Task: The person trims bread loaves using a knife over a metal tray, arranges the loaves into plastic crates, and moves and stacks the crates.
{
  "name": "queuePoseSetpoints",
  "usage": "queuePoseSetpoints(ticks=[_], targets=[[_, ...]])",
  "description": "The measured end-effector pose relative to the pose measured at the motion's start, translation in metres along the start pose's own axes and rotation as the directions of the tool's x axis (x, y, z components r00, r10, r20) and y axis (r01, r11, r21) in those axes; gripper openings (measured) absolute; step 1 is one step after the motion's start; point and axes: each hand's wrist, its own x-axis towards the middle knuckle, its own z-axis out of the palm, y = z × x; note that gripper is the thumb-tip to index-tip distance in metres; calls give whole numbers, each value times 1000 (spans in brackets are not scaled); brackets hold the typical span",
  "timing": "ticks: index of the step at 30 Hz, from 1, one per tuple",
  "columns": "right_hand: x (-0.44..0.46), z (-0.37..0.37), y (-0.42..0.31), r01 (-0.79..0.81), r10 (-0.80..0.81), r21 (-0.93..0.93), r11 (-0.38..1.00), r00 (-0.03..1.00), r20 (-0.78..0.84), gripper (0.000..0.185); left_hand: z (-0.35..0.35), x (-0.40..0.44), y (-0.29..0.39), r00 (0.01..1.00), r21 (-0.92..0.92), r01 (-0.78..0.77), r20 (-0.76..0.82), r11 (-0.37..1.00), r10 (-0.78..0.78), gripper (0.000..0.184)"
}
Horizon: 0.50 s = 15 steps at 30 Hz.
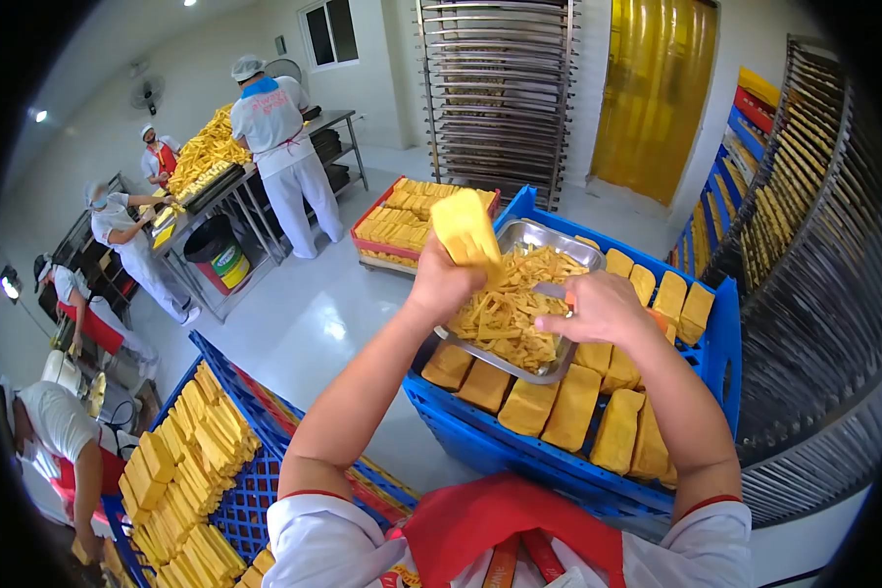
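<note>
My left hand [447, 280] grips a yellow loaf [466, 231], raised and tilted above the near-left part of a steel tray [556, 370]. Over the tray's right side, my right hand [606, 308] is closed on a knife [551, 290] with an orange handle, its short blade pointing left. The blade is apart from the loaf. Thin yellow-brown trimmings [510, 318] fill the tray. Beneath it, a blue crate [559, 465] holds rows of brown-crusted loaves [570, 407]. My left fingers are partly hidden behind the loaf.
Another blue crate [255, 495] with stacked yellow slices stands at lower left. A red crate [372, 250] of slices sits beyond the tray. Tall metal racks [497, 98] and stacked trays [804, 245] stand behind and right. Several co-workers [274, 127] work at left.
</note>
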Motion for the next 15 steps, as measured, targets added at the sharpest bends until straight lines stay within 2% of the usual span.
queuePoseSetpoints(ticks=[1,2,3,5,7,9,14,15], targets=[[0,1,2,-25,26,17,1000,999,-28,60,-4,1,-2,976,352,-219,65,910,210,50],[-1,0,3,-43,50,108,993,997,-58,60,-4,1,-7,940,487,-309,27,817,340,49],[-1,-2,2,-44,51,108,993,997,-58,60,-4,0,-5,940,487,-309,27,817,339,49],[-1,-6,2,2,61,429,903,989,-133,62,-2,-3,-1,811,712,-508,206,485,547,53],[-7,-10,-15,23,50,382,924,982,-180,63,3,-9,4,820,673,-520,220,526,529,50],[-9,-12,-25,90,-42,195,977,970,-239,58,4,-12,5,840,688,-506,257,521,477,52],[-10,-6,-35,95,-72,66,993,952,-297,56,7,-18,8,837,707,-503,254,497,485,55],[-8,-1,-35,120,-96,45,992,925,-368,56,7,-19,7,834,716,-501,250,487,491,55]])
